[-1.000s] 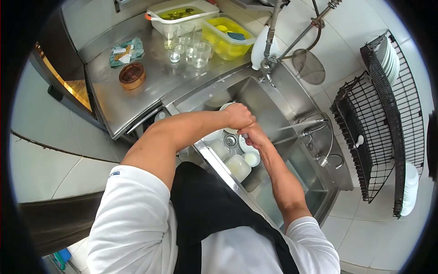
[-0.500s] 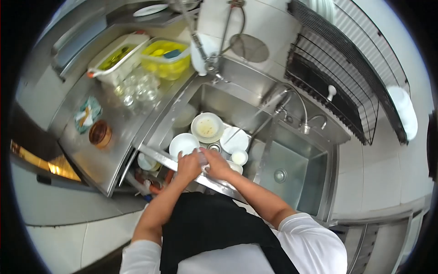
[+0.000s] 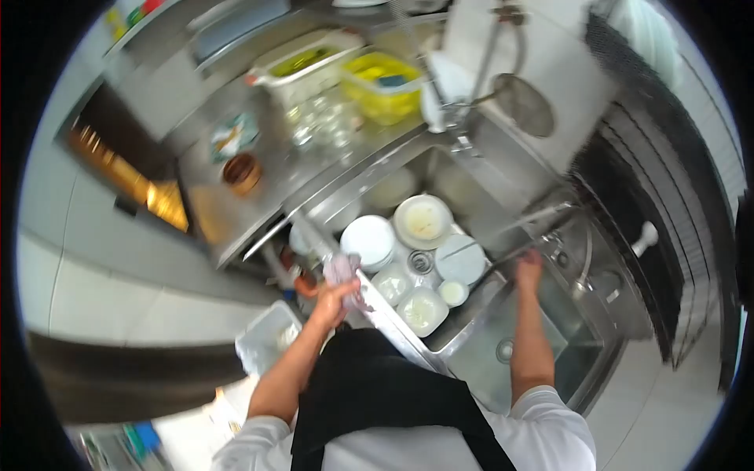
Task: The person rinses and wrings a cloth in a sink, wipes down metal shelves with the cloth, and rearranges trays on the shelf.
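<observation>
My left hand is closed on a crumpled pinkish-grey rag at the front rim of the left sink. My right hand reaches over the right side, close to the divider between the sinks and below the tap. Motion blurs its fingers, so I cannot make out their pose. In the left sink sit a white bowl, a stained bowl, a white plate, a small cup and a square dish around the drain.
Glasses, a brown bowl and a crumpled cloth stand on the left counter. Behind them are a yellow tub and a white bin. The right sink adjoins, with a black rack beyond. A plastic container is at lower left.
My hands were together at the sink's front edge and have parted. The right moved right and forward; the left keeps the rag at the rim. The view has turned.
</observation>
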Demonstrator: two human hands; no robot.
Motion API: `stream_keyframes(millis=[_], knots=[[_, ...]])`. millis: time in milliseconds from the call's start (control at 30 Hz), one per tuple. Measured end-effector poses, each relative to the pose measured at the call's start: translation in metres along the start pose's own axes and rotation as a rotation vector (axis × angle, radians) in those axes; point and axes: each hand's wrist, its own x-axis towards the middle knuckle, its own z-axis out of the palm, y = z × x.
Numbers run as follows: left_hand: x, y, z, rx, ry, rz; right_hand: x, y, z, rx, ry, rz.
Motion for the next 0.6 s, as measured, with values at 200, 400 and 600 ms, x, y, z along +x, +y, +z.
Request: stream_keyframes(millis=[200,400,600], knots=[[-0.052,0.042,0.026,-0.717,-0.524,-0.128,0.06,0.044,-0.068,0.414,0.233,0.804],[-0.064,0.043,0.047,-0.816,-0.592,-0.161,0.077,0.055,-0.085,0.589,0.073,0.844],[-0.056,0.042,0.053,-0.845,-0.575,-0.149,0.084,0.079,-0.094,-0.782,-0.227,-0.313]])
